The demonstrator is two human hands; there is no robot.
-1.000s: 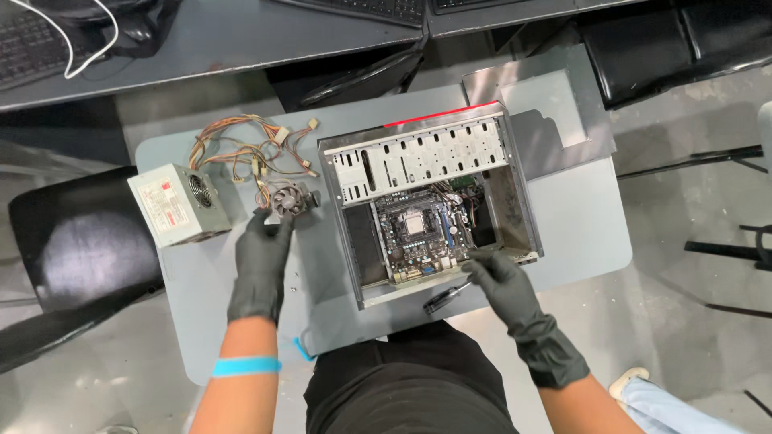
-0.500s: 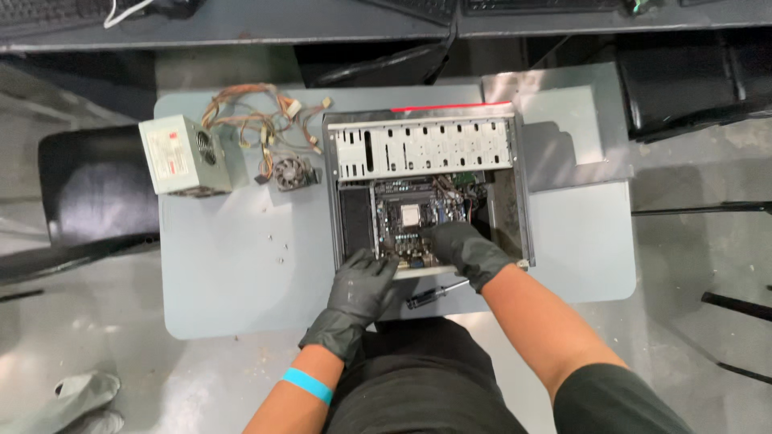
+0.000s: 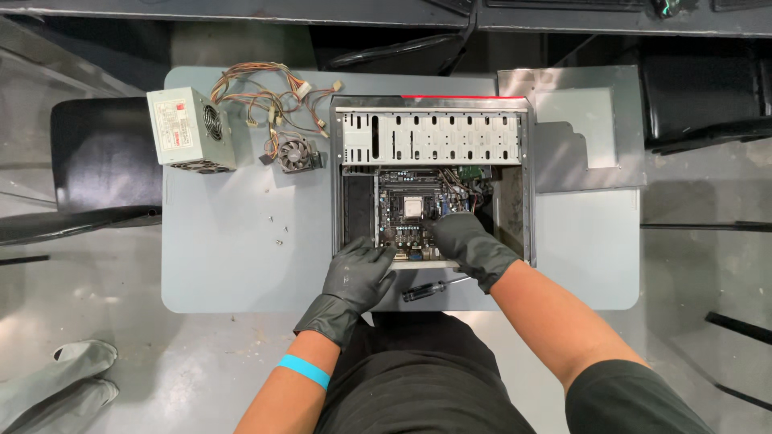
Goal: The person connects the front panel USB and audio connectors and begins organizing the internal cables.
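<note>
An open grey computer case (image 3: 515, 173) lies on a grey table (image 3: 225, 265), with a motherboard (image 3: 408, 210) showing inside. My left hand (image 3: 358, 273), in a black glove, rests on the case's near edge with fingers spread and holds nothing. My right hand (image 3: 466, 239), also gloved, reaches into the case at the motherboard's right side; its fingertips are hidden, so a grip cannot be made out. A black-handled screwdriver (image 3: 434, 288) lies on the table just in front of the case, between my two wrists.
A grey power supply (image 3: 189, 128) with a bundle of coloured cables (image 3: 269, 92) sits at the table's far left, a small cooler fan (image 3: 295, 153) beside it. Loose screws (image 3: 277, 229) dot the table. The case's side panel (image 3: 587, 128) lies far right. Black chairs stand around.
My left hand came away from the cooler fan at far left and now sits on the case's near edge. My right hand moved from the screwdriver up into the case.
</note>
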